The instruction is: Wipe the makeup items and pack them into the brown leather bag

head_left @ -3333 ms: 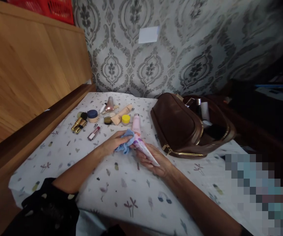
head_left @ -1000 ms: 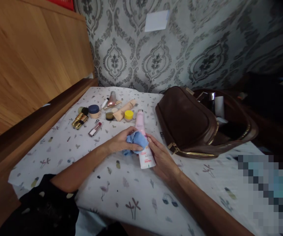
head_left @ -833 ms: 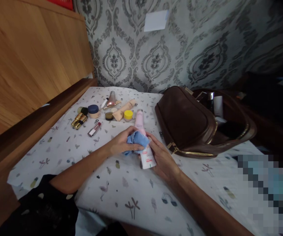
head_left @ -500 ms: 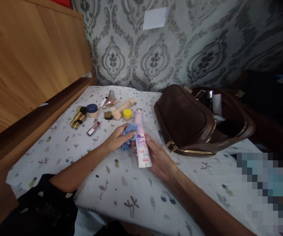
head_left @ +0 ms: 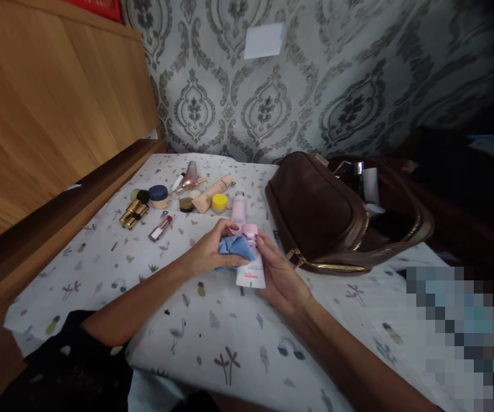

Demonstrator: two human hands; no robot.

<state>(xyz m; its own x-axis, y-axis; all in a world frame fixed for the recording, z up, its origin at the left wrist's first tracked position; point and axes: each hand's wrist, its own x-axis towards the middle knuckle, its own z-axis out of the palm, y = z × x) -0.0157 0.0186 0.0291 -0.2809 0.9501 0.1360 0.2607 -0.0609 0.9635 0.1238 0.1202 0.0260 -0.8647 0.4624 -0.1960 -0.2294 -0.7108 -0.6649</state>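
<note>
Since half a second ago, crumpled blue cloth (head_left: 234, 247) moved from left side onto front of white-and-pink plastic tube (head_left: 251, 278). Left hand (head_left: 207, 250) pinching cloth; right hand (head_left: 284, 280) gripping tube, above middle of patterned white table (head_left: 204, 337). Brown leather bag (head_left: 315, 209) near right edge.

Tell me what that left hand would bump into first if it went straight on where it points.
Probably the pink-capped tube, which the blue cloth in the left hand seems to touch; just past it comes the right hand, though depth is hard to judge.
</note>
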